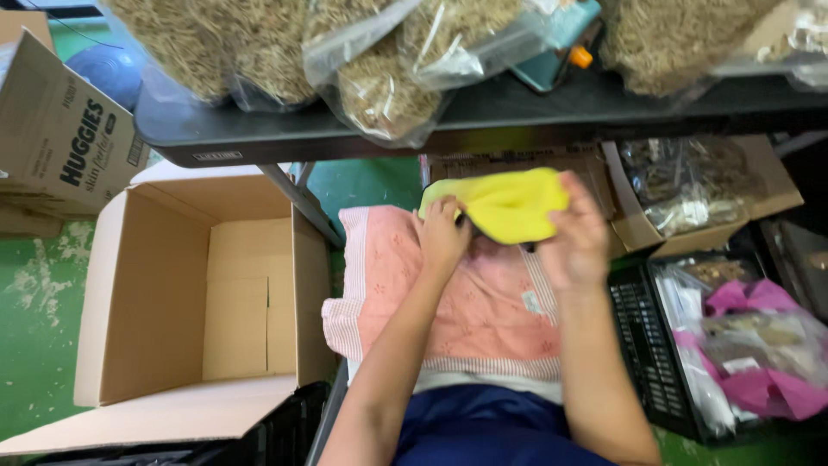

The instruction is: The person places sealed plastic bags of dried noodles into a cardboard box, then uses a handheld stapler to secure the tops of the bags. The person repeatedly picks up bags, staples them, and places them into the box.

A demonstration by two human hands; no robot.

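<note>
A small yellow cloth pouch (pixel 509 205) is held up in front of me by both hands, just under the edge of a dark table. My left hand (pixel 442 235) grips its left end with the fingers curled onto the fabric. My right hand (pixel 576 237) clasps its right side, with the palm over the cloth. Beneath the hands a pink cloth (pixel 457 302) with striped borders and small flower marks lies spread over my lap.
An open, empty cardboard box (pixel 203 298) stands at my left on a green floor. The dark table (pixel 483 112) carries clear bags of dry straw-like material (pixel 379 86). At right sit a black crate (pixel 651 345), bags with pink cloth (pixel 759 345), and a carton of packets (pixel 690 185).
</note>
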